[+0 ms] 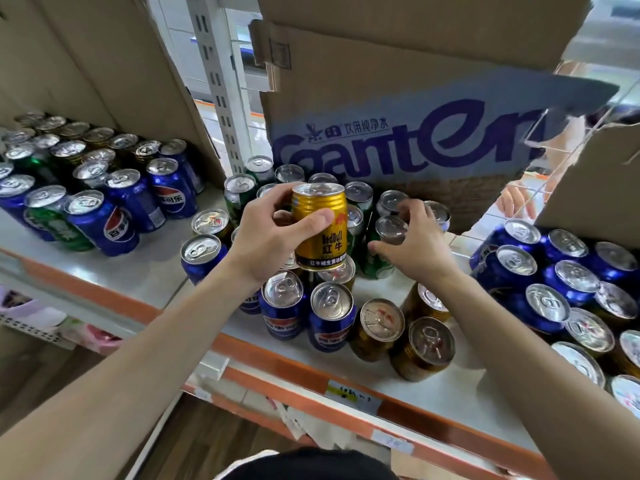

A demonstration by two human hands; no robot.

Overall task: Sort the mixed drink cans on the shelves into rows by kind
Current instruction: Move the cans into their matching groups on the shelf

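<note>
Hand L (266, 237) curls round upright gold can (322, 237) above shelf (149, 268); hand R (414, 242) clasps green can's (379, 266) top.

Overhanging cardboard box (398, 98) above crowded cans (332, 313)

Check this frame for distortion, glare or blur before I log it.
Head view: wide-angle distortion bows the shelf edge; can tops glare; the gold Red Bull can in the left hand is sharp; corners blur.
</note>
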